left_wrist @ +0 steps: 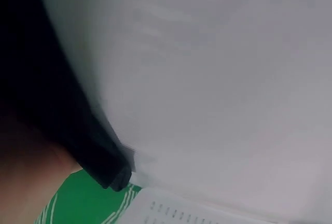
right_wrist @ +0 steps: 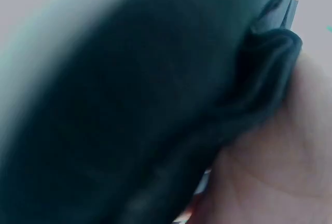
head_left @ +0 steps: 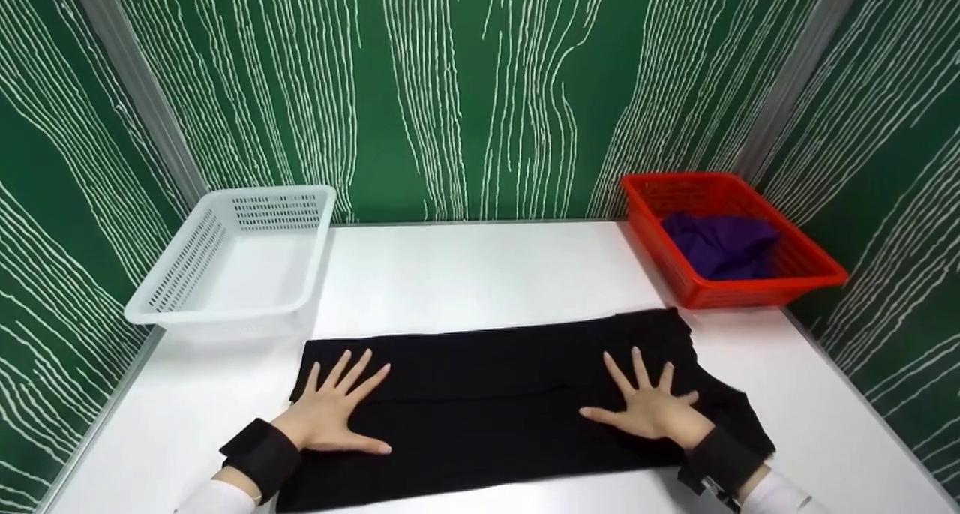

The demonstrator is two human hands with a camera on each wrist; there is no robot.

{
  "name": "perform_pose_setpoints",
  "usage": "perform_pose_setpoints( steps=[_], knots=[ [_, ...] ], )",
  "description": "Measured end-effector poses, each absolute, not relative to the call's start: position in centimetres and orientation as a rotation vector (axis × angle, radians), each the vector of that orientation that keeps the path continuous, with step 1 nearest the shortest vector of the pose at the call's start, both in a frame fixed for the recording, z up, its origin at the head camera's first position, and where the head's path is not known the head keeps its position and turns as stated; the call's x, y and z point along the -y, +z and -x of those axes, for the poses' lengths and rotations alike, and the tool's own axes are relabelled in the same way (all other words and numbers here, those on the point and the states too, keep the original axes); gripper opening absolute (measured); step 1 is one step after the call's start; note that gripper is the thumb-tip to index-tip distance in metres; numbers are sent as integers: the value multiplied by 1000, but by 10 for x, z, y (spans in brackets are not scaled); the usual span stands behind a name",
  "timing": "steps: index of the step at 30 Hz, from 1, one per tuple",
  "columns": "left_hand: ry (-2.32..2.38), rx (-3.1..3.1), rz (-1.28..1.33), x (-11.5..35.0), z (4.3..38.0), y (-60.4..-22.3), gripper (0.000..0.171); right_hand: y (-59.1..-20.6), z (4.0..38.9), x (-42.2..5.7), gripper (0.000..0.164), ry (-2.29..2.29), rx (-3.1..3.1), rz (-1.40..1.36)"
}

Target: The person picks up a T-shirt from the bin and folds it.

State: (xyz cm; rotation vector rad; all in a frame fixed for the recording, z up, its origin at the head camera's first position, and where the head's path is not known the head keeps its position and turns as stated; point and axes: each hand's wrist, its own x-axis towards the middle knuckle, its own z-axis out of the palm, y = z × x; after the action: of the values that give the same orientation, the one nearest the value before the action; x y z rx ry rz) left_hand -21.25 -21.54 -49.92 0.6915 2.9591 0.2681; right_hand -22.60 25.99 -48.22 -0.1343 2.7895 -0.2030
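A black garment (head_left: 480,416), long like a pair of trousers, lies spread across the white table. In the head view my left hand (head_left: 324,416) rests on its left end, fingers straight and spread. On the wider right end lies my right hand (head_left: 651,409), also with spread fingers. The left wrist view shows a dark cloth edge (left_wrist: 98,146) beside part of the left hand (left_wrist: 31,177). Bunched black cloth (right_wrist: 249,84) sits against the right hand (right_wrist: 270,172) in the blurred right wrist view; the fingertips are hidden there.
A white perforated basket (head_left: 319,251) stands at the back left of the table (head_left: 480,274). At the back right, a red basket (head_left: 772,283) holds purple cloth (head_left: 720,244). Green walls (head_left: 480,124) with white lines enclose the table at the back and sides.
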Motion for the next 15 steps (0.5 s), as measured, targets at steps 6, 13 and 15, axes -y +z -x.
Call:
perform_pose_setpoints(
  steps=[6, 13, 15],
  knots=[
    [264, -2988, -630, 221, 188, -497, 105, -478, 272, -261, 103, -160, -2817, 277],
    [280, -2966, -573, 219, 159, -491, 102, -471, 334, -258, 108, -233, -2692, 399],
    [282, -2963, -578, 218, 150, -490, 102, -471, 347, -256, 108, -246, -2682, 444]
  ],
)
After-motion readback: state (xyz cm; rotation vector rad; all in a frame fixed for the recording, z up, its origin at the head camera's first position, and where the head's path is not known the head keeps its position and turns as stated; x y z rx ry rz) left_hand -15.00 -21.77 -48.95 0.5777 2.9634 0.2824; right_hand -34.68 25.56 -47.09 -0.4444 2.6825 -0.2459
